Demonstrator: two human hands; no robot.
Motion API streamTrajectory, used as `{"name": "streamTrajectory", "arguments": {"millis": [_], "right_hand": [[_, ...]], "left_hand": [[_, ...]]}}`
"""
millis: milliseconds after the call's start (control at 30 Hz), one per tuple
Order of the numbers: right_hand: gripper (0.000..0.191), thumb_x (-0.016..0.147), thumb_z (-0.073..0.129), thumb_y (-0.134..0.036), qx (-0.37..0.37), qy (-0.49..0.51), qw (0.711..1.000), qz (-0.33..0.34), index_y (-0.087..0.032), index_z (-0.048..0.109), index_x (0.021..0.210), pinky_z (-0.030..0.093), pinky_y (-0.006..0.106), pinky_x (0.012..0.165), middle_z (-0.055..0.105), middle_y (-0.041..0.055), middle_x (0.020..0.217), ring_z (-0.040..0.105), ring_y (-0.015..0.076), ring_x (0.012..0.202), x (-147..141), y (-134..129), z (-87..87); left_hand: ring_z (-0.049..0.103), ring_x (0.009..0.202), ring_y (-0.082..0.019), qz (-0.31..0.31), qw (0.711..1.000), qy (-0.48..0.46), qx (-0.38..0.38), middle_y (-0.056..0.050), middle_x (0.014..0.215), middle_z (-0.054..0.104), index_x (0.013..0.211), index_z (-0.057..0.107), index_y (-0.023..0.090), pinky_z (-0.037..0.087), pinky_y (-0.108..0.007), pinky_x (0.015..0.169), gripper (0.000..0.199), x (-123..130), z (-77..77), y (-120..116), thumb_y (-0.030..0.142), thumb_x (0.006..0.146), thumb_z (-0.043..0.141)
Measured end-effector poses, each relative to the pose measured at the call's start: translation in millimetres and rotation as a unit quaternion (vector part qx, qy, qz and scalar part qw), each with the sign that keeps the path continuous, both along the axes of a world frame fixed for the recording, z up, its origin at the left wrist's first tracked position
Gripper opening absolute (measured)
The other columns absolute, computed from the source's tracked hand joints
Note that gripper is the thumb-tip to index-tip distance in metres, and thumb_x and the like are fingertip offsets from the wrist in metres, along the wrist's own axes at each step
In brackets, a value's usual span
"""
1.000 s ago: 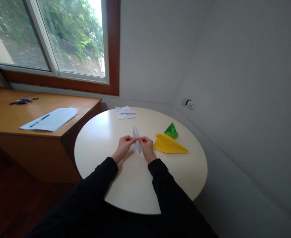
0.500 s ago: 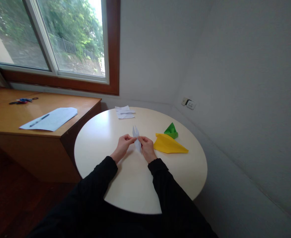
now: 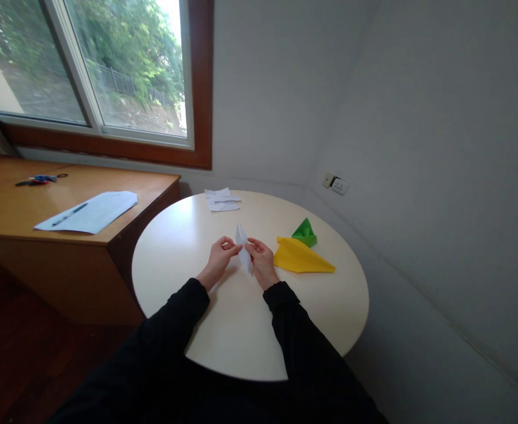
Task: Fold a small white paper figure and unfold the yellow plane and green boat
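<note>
1. A round, cream-white worktop spreads beneath the work, its smooth top likely to let light paper slide if bumped.
2. A yellow folded-paper dart lies just beside the right hand; an outward swing of that wrist could knock it.
3. The left hand faces the right, each grip pinching a slim, pointed, white folded paper; uneven pulling could tear it.
4. A green folded-paper shape sits behind the dart, at risk of the same shove.
5. The white paper stands between the hands, mid-worktop; loosened fingers could let its folds spring apart.
</note>
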State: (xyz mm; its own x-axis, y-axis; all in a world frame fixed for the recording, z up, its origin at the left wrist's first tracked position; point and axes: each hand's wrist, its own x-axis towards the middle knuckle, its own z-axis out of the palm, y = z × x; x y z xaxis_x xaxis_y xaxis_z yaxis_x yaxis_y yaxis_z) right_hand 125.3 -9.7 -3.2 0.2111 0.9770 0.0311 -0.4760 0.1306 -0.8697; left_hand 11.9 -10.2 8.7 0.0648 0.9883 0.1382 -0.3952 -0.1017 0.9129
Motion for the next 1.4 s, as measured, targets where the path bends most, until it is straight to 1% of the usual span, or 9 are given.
{"name": "streamTrajectory", "arguments": {"millis": [133, 300, 433, 567, 667, 867, 1000, 1133, 1400], "right_hand": [[0.029, 0.055, 0.074, -0.022, -0.006, -0.006, 1.0, 0.002, -0.016, 0.063, 0.082, 0.048, 0.028, 0.069, 0.067, -0.0002, 0.067, 0.062, 0.0131, 0.066, 1.3, -0.7, 0.5], [0.026, 0.056, 0.072, -0.023, 0.005, -0.021, 1.0, -0.005, -0.017, 0.062, 0.08, 0.048, 0.027, 0.067, 0.066, -0.0007, 0.067, 0.061, 0.0129, 0.066, 1.9, -2.0, 2.2], [0.019, 0.057, 0.071, -0.024, 0.03, -0.046, 0.998, 0.002, -0.019, 0.062, 0.073, 0.046, 0.025, 0.064, 0.064, -0.0022, 0.067, 0.058, 0.0117, 0.066, 1.7, -1.7, 1.5], [0.015, 0.058, 0.068, -0.024, 0.038, -0.066, 0.997, 0.027, -0.019, 0.064, 0.071, 0.046, 0.027, 0.068, 0.065, -0.0009, 0.072, 0.058, 0.0125, 0.07, 3.0, 0.0, -0.8], [0.014, 0.059, 0.065, -0.023, 0.032, -0.068, 0.996, 0.047, -0.019, 0.067, 0.073, 0.046, 0.028, 0.07, 0.067, 0.0015, 0.076, 0.059, 0.014, 0.073, 5.0, 0.7, -2.0], [0.017, 0.06, 0.063, -0.022, 0.018, -0.063, 0.997, 0.052, -0.019, 0.069, 0.075, 0.046, 0.029, 0.071, 0.068, 0.0032, 0.081, 0.06, 0.0152, 0.076, 7.1, 0.5, -1.7], [0.019, 0.06, 0.065, -0.024, 0.019, -0.069, 0.996, 0.051, -0.019, 0.069, 0.078, 0.046, 0.029, 0.071, 0.069, 0.0036, 0.082, 0.06, 0.0155, 0.077, 6.7, -0.3, -0.8], [0.02, 0.061, 0.065, -0.026, 0.02, -0.072, 0.996, 0.051, -0.019, 0.069, 0.079, 0.046, 0.028, 0.072, 0.069, 0.0032, 0.083, 0.06, 0.0151, 0.078, 6.6, -1.2, -0.2], [0.019, 0.061, 0.066, -0.026, 0.019, -0.07, 0.996, 0.055, -0.019, 0.068, 0.079, 0.045, 0.027, 0.071, 0.068, 0.0016, 0.079, 0.059, 0.0133, 0.075, 7.0, -2.3, 0.6]], "left_hand": [[0.06, 0.057, -0.011, 0.003, 1.0, -0.007, 0.006, 0.002, 0.056, 0.063, 0.064, 0.044, 0.017, 0.045, -0.027, 0.064, 0.036, -0.7, -0.7, 1.2, 0.028, 0.054, 0.076], [0.06, 0.059, -0.012, -0.012, 1.0, -0.004, 0.018, 0.002, 0.058, 0.064, 0.069, 0.046, 0.018, 0.046, -0.027, 0.065, 0.031, -1.1, 1.0, 0.0, 0.028, 0.058, 0.073], [0.057, 0.057, -0.01, -0.011, 0.999, 0.012, 0.034, 0.003, 0.056, 0.06, 0.071, 0.054, 0.016, 0.045, -0.026, 0.063, 0.022, -0.7, 1.1, 0.7, 0.026, 0.06, 0.069], [0.057, 0.061, -0.011, 0.003, 0.999, 0.029, 0.032, -0.001, 0.064, 0.063, 0.07, 0.063, 0.014, 0.046, -0.027, 0.065, 0.015, -0.8, -1.1, 3.4, 0.024, 0.059, 0.066], [0.059, 0.066, -0.014, 0.008, 1.0, 0.016, -0.004, -0.005, 0.07, 0.066, 0.07, 0.067, 0.012, 0.046, -0.03, 0.07, 0.016, -1.2, -0.7, 3.9, 0.022, 0.058, 0.064], [0.059, 0.068, -0.016, -0.011, 0.998, -0.031, -0.047, -0.006, 0.07, 0.067, 0.07, 0.069, 0.011, 0.046, -0.032, 0.072, 0.02, -2.2, 5.5, 0.8, 0.017, 0.054, 0.06], [0.059, 0.067, -0.015, -0.016, 0.998, -0.04, -0.049, -0.005, 0.067, 0.066, 0.07, 0.069, 0.011, 0.047, -0.031, 0.072, 0.02, -2.4, 8.5, -1.3, 0.016, 0.053, 0.059], [0.06, 0.07, -0.016, -0.019, 0.998, -0.033, -0.047, -0.007, 0.072, 0.067, 0.072, 0.07, 0.011, 0.047, -0.033, 0.076, 0.021, -2.4, 10.2, -3.2, 0.018, 0.054, 0.062], [0.06, 0.07, -0.016, -0.023, 0.999, -0.027, -0.032, -0.007, 0.072, 0.068, 0.071, 0.07, 0.011, 0.047, -0.034, 0.078, 0.02, -1.9, 7.7, -1.4, 0.017, 0.054, 0.062]]}}
